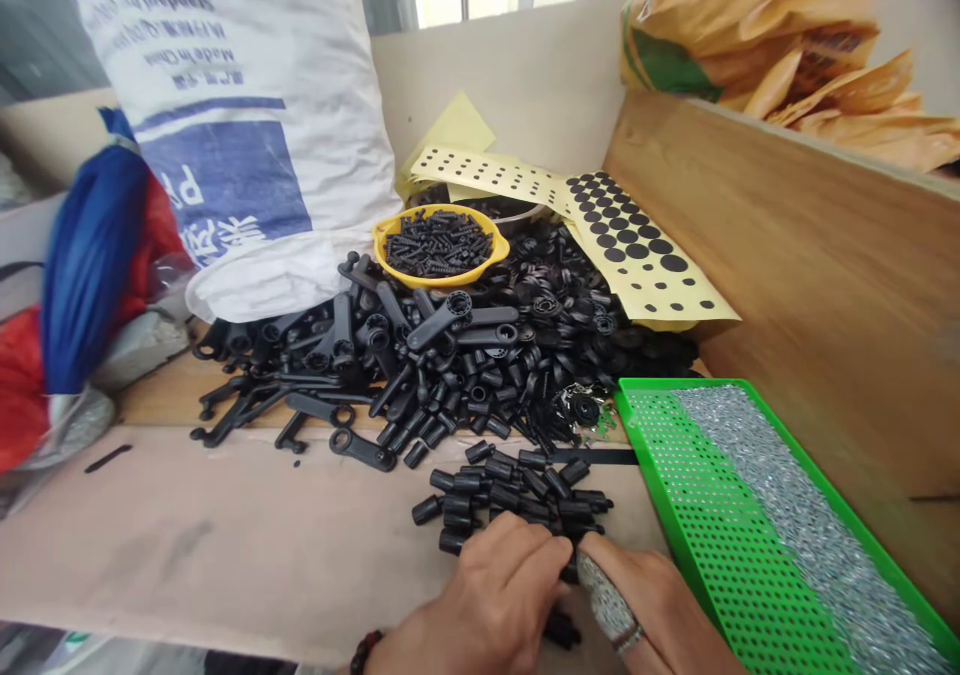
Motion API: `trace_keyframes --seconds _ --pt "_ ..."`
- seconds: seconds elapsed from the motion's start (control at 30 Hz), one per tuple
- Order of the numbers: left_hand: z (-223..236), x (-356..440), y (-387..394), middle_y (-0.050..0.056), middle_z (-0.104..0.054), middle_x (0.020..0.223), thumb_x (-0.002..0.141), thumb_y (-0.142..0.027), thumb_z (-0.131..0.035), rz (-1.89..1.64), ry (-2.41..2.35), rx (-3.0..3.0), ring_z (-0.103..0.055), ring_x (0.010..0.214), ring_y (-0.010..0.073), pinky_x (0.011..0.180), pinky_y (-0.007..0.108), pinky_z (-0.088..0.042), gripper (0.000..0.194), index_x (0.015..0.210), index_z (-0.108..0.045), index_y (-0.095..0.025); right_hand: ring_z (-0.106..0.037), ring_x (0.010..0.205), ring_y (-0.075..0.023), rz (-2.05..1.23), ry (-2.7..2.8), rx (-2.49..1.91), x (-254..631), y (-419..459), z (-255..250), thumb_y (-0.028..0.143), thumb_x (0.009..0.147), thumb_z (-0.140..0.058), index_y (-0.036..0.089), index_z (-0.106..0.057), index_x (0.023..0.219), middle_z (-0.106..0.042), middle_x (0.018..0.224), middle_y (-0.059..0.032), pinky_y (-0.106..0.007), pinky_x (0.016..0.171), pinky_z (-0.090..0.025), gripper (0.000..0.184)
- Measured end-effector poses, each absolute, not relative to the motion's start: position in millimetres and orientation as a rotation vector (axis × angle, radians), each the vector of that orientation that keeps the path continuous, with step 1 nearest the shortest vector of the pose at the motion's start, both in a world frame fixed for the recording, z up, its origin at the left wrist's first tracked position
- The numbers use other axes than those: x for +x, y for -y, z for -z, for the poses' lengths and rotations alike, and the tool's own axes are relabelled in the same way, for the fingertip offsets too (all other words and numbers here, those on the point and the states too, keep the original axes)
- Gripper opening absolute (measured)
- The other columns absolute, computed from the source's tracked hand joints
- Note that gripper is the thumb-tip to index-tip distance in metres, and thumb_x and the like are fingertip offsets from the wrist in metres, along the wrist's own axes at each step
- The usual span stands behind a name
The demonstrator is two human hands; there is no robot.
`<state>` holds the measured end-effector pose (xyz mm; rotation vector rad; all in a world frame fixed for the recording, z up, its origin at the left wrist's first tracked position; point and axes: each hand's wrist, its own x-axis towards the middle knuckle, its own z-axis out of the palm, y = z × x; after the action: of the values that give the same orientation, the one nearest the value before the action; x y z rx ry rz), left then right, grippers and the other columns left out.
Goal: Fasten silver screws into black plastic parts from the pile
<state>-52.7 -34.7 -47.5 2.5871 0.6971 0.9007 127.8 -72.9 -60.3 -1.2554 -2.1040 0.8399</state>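
My left hand (499, 580) is closed at the front edge of the table, its knuckles up and its fingers curled. Right beside it, my right hand (649, 595) is closed too, with a grey speckled wrap (606, 595) on its thumb. A short black plastic cylinder (571, 567) shows between the fingertips of both hands, mostly hidden. Just beyond the hands lies a loose group of similar black cylinders (457, 505), some with a narrow tip. Below the hands, more black pieces (561, 630) are partly covered by the fingers.
Behind lies a heap of black crank-like arms (364, 448) and small parts. A yellow bowl (380, 255) holds black screw-like pieces. At right, a green perforated tray (675, 515) carries small metal pieces (810, 525) beside a wooden board (795, 255). A white sack (330, 75) stands back left.
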Motion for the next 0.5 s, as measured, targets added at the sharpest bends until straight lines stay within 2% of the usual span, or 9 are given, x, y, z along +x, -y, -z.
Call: trace_keyframes --seconds 0.17,0.3,0.4,0.5 --pt "44.6 -46.5 16.6 0.007 -0.061 0.082 0.09 -0.011 -0.04 -0.692 -0.867 2.659 -0.053 0.076 0.0192 0.069 0.032 -0.049 0.018 0.096 -0.056 -0.013 -0.053 0.049 -0.0151 -0.691 2.17 -1.426 133.6 52.0 46.1 0.011 0.079 -0.031 0.023 -0.041 0.075 -0.056 0.059 0.0009 -0.025 0.048 -0.034 0.016" --pt "40.6 -40.0 -0.4 0.005 -0.059 0.086 0.087 -0.018 -0.05 -0.43 -1.004 2.694 -0.049 0.08 0.022 0.068 0.035 -0.045 0.009 0.092 -0.058 -0.017 -0.057 0.064 -0.0166 -0.505 2.203 -1.529 157.8 26.1 42.3 0.009 0.08 -0.031 0.022 -0.048 0.086 -0.061 0.075 -0.002 -0.026 0.057 -0.04 0.022" --pt "37.5 -38.2 -6.3 0.005 -0.058 0.088 0.085 -0.019 -0.054 -0.257 -1.036 2.738 -0.048 0.083 0.0229 0.068 0.036 -0.042 0.005 0.085 -0.058 -0.018 -0.057 0.076 -0.0201 -0.183 2.331 -1.614 172.1 6.1 48.6 0.002 0.069 -0.034 0.02 -0.052 0.085 -0.059 0.081 -0.0054 -0.029 0.065 -0.042 0.031" --pt "32.3 -40.5 -9.2 0.005 -0.057 0.09 0.085 -0.021 -0.055 -0.198 -1.043 2.726 -0.047 0.085 0.0229 0.072 0.037 -0.041 0.004 0.085 -0.059 -0.018 -0.056 0.077 -0.0226 -0.041 2.44 -1.643 175.0 -9.5 55.7 0.001 0.062 -0.039 0.02 -0.054 0.077 -0.058 0.079 -0.0061 -0.031 0.067 -0.04 0.028"
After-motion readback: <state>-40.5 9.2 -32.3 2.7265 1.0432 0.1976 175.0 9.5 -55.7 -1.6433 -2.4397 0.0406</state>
